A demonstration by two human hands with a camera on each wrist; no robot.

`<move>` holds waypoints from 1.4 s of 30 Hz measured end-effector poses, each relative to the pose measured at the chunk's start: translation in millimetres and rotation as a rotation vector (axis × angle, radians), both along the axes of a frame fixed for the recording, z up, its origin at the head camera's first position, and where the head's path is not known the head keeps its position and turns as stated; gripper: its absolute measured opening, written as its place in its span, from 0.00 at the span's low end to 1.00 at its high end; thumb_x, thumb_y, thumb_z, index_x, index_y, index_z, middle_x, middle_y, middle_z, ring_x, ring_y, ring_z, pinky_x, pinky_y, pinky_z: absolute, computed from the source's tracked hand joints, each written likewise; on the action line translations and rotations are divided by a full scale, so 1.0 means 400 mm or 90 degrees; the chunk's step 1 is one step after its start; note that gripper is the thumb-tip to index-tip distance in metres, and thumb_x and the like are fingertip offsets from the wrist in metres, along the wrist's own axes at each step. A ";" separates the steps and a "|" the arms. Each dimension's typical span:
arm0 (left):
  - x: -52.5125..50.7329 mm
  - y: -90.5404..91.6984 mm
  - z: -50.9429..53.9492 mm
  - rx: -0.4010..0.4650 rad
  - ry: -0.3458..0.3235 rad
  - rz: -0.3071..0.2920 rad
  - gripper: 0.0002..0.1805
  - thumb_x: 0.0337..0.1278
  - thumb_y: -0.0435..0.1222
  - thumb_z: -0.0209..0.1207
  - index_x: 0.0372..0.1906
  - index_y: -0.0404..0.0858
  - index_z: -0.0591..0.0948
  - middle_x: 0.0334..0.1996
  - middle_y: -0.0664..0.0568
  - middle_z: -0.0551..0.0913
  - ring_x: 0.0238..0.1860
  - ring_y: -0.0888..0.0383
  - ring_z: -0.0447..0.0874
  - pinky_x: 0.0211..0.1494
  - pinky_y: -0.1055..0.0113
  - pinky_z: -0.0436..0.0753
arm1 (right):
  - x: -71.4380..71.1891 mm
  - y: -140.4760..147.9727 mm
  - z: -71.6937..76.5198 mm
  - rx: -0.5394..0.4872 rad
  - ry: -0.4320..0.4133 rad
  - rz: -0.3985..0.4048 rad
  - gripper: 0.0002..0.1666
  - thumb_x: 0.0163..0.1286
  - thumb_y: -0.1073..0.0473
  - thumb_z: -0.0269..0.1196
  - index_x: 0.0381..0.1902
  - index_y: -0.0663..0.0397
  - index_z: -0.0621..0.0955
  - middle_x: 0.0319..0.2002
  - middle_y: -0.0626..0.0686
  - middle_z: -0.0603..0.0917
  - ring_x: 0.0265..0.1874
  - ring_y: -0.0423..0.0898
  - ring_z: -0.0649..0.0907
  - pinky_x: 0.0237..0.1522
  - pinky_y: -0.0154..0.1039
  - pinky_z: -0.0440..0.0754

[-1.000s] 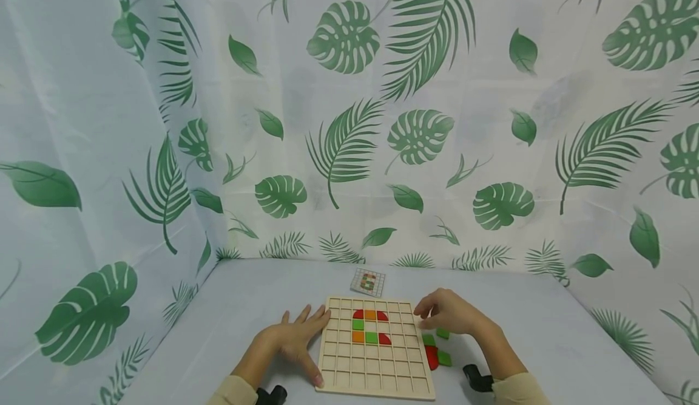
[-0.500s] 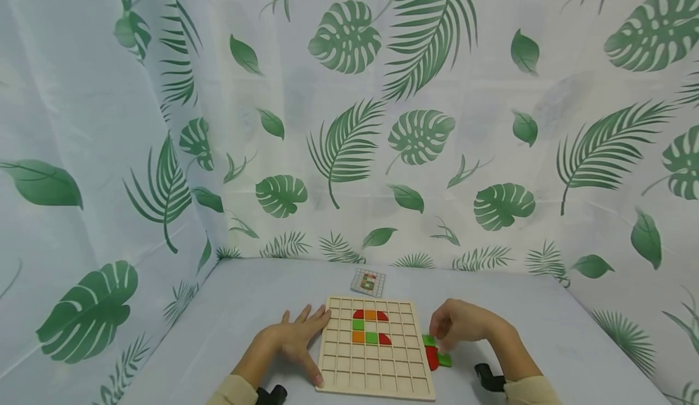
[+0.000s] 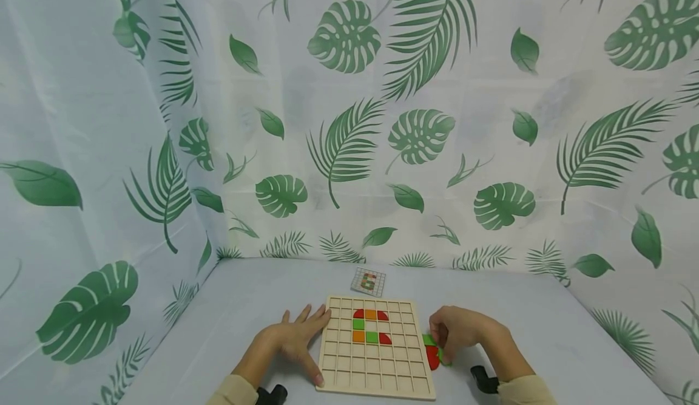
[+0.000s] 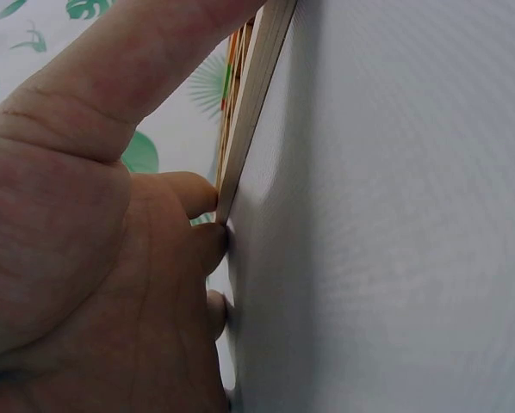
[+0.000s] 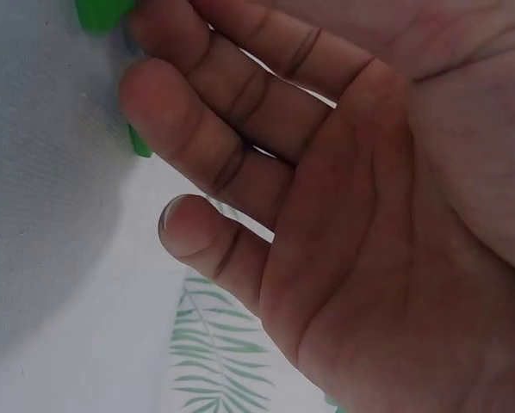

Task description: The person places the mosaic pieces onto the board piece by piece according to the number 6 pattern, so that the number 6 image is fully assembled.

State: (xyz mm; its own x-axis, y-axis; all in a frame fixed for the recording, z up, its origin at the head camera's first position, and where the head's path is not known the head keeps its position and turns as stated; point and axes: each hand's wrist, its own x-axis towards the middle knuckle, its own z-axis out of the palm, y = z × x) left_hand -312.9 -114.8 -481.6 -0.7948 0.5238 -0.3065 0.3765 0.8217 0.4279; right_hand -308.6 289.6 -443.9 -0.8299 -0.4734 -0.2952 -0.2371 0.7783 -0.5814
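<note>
A wooden grid board (image 3: 377,365) lies flat on the table, with several red, orange and green tiles set in its squares. My left hand (image 3: 295,338) is at the board's left side, fingers spread, fingertips and thumb touching its edge. In the left wrist view, the left palm (image 4: 137,284) faces the board's side edge (image 4: 256,112). My right hand (image 3: 464,329) is bent down beside the board's right edge, its fingertips at a green tile (image 3: 448,364). In the right wrist view, the right hand's (image 5: 352,198) curled fingers are near green pieces; the thumb's contact is hidden.
Red pieces (image 3: 432,357) and another green tile (image 3: 429,339) lie against the board's right edge. Behind the board lies a small pattern card (image 3: 368,282) with a coloured figure on a grid. A leaf-printed curtain (image 3: 349,150) stands behind the table.
My right hand has moved from the board's upper right edge, right and down to the loose tiles, and its fingertips now cover part of a green tile. The left hand and board have not moved.
</note>
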 end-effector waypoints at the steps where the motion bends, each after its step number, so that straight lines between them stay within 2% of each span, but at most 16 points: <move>1: 0.000 0.000 0.000 -0.001 0.001 0.000 0.76 0.31 0.60 0.83 0.86 0.52 0.49 0.87 0.51 0.43 0.86 0.40 0.34 0.78 0.25 0.34 | 0.000 -0.001 0.000 0.002 0.001 -0.004 0.20 0.40 0.75 0.80 0.29 0.59 0.82 0.25 0.51 0.83 0.26 0.45 0.75 0.28 0.38 0.72; 8: 0.001 0.000 0.001 0.004 0.002 -0.002 0.76 0.31 0.59 0.83 0.86 0.51 0.49 0.87 0.50 0.43 0.86 0.39 0.34 0.78 0.25 0.34 | 0.001 -0.001 0.002 0.009 0.000 -0.024 0.18 0.41 0.75 0.80 0.27 0.58 0.84 0.23 0.49 0.82 0.25 0.44 0.75 0.29 0.39 0.71; 15: 0.000 0.000 0.001 0.001 -0.001 0.002 0.76 0.31 0.60 0.83 0.86 0.51 0.49 0.87 0.51 0.43 0.86 0.40 0.34 0.78 0.25 0.33 | 0.005 0.010 0.014 0.004 0.016 0.007 0.12 0.46 0.71 0.79 0.24 0.56 0.86 0.22 0.48 0.86 0.24 0.43 0.76 0.28 0.38 0.73; 25: 0.007 0.002 0.010 -0.004 0.004 -0.001 0.75 0.32 0.59 0.82 0.86 0.51 0.49 0.87 0.50 0.44 0.86 0.40 0.35 0.79 0.25 0.35 | -0.002 0.003 0.018 -0.043 0.054 0.012 0.10 0.52 0.71 0.73 0.29 0.56 0.82 0.29 0.49 0.82 0.32 0.47 0.78 0.29 0.40 0.73; 29: 0.007 0.001 0.009 -0.004 0.004 -0.001 0.75 0.32 0.60 0.82 0.86 0.51 0.49 0.87 0.50 0.44 0.86 0.40 0.35 0.79 0.25 0.35 | -0.011 -0.007 0.012 -0.055 0.073 0.027 0.09 0.58 0.71 0.69 0.35 0.54 0.85 0.32 0.49 0.83 0.35 0.47 0.78 0.32 0.40 0.75; 33: 0.006 0.001 0.007 -0.006 0.005 0.000 0.75 0.33 0.60 0.82 0.86 0.51 0.49 0.87 0.51 0.44 0.86 0.40 0.35 0.79 0.25 0.35 | -0.018 -0.018 0.007 -0.067 0.095 0.031 0.08 0.65 0.69 0.67 0.37 0.51 0.89 0.30 0.48 0.83 0.35 0.47 0.78 0.31 0.40 0.75; 42: 0.005 0.002 0.005 -0.007 0.006 -0.001 0.75 0.32 0.60 0.82 0.86 0.51 0.49 0.87 0.51 0.44 0.86 0.40 0.34 0.79 0.25 0.35 | -0.023 -0.050 0.000 -0.108 0.184 0.027 0.06 0.66 0.65 0.72 0.33 0.50 0.84 0.29 0.44 0.82 0.30 0.42 0.79 0.29 0.35 0.78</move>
State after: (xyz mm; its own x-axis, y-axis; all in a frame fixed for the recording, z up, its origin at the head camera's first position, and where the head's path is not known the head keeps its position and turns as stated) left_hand -311.1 -114.0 -479.6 -0.7971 0.5217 -0.3040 0.3819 0.8256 0.4154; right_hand -318.0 269.5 -443.8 -0.8462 -0.5317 0.0356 -0.4411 0.6616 -0.6064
